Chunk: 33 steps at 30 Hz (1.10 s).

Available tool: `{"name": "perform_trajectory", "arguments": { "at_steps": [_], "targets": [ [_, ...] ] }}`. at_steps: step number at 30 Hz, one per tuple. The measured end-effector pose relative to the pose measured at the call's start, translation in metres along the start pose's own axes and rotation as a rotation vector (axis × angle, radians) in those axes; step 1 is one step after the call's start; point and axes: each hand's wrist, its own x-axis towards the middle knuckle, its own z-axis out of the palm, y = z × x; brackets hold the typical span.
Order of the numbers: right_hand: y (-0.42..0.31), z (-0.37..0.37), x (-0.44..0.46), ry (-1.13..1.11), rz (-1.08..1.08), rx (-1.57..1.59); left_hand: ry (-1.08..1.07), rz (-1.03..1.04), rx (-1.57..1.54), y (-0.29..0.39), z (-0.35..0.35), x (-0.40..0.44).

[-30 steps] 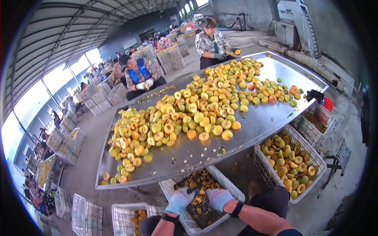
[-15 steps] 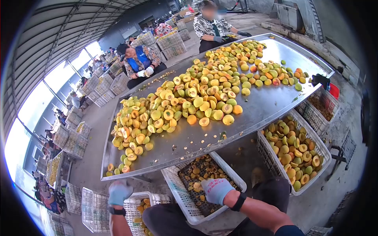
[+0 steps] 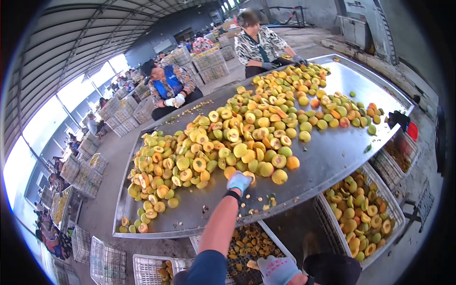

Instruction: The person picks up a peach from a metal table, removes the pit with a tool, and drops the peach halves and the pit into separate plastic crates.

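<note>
A long heap of yellow-green apricots (image 3: 223,142), many of them halved, lies across the metal table (image 3: 327,171). My left hand (image 3: 239,182), in a pale glove, reaches over the front edge to the heap. Its fingers are closed at an apricot (image 3: 250,177) on the near side of the pile, partly hidden by the glove. Lower down, my right hand (image 3: 278,270), gloved too, is closed above a crate of small brownish fruit pieces (image 3: 249,244). A small tan piece (image 3: 253,264) juts from its fingers; its kind is unclear.
Right of my legs stands a white crate of apricots (image 3: 361,213); another crate (image 3: 396,156) sits beyond it. Further plastic crates (image 3: 108,261) are at the lower left. Two people (image 3: 171,85) (image 3: 261,45) sit behind the table. Small scraps (image 3: 266,202) dot its front edge.
My left hand has risen from beside the left crate onto the table, reaching the apricots. My right hand has dropped lower, with a tan piece now showing at its fingers. The view has shifted.
</note>
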Motion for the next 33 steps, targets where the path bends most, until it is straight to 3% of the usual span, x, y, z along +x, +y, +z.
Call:
{"name": "perform_trajectory", "arguments": {
  "at_steps": [4, 6, 8, 10, 12, 13, 14, 16, 17, 20, 21, 24, 26, 28, 29, 33],
  "targets": [
    [-0.001, -0.015, 0.006, -0.097, 0.135, 0.068, -0.057, -0.001, -0.066, 0.006, 0.002, -0.006],
    [0.003, -0.003, 0.002, 0.04, 0.116, 0.128, -0.173, -0.009, -0.158, 0.001, -0.013, -0.018],
    [-0.009, -0.023, 0.009, 0.064, 0.138, 0.049, -0.381, -0.17, -1.049, -0.002, -0.035, -0.056],
    [-0.013, -0.031, 0.015, -0.074, 0.242, 0.046, -0.491, -0.213, -1.307, -0.008, -0.074, -0.1],
    [-0.02, -0.034, 0.017, 0.027, 0.257, 0.115, -0.552, -0.186, -1.369, -0.022, -0.111, -0.148],
    [-0.023, -0.033, 0.018, 0.082, 0.248, 0.157, -0.591, -0.059, -1.478, -0.037, -0.11, -0.164],
    [-0.025, -0.028, 0.021, 0.143, 0.23, 0.196, -0.475, -0.079, -1.548, -0.045, -0.108, -0.187],
    [-0.028, -0.015, 0.027, 0.197, 0.189, 0.27, -0.376, 0.212, -1.323, -0.068, -0.125, -0.23],
    [-0.033, -0.013, 0.029, 0.192, 0.169, 0.307, -0.121, 0.543, -0.78, -0.079, -0.129, -0.243],
    [-0.045, -0.004, 0.035, 0.143, 0.139, 0.322, 0.033, 0.646, -0.795, -0.086, -0.134, -0.287],
    [-0.049, 0.001, 0.036, 0.108, 0.136, 0.311, -0.084, 0.468, -1.012, -0.085, -0.131, -0.295],
    [-0.054, 0.016, 0.042, 0.115, 0.129, 0.305, 0.064, 0.562, -0.904, -0.107, -0.105, -0.295],
    [-0.057, 0.016, 0.046, 0.154, 0.097, 0.319, -0.055, 0.539, -0.888, -0.108, -0.107, -0.298],
    [-0.058, 0.018, 0.049, 0.135, 0.095, 0.305, -0.352, 0.275, -1.306, -0.099, -0.11, -0.304],
    [-0.059, 0.019, 0.049, 0.134, 0.102, 0.303, 0.008, 0.552, -0.847, -0.117, -0.087, -0.296],
    [-0.063, 0.025, 0.054, 0.116, 0.132, 0.291, -0.165, 0.38, -1.084, -0.11, -0.089, -0.294]
  ]
}}
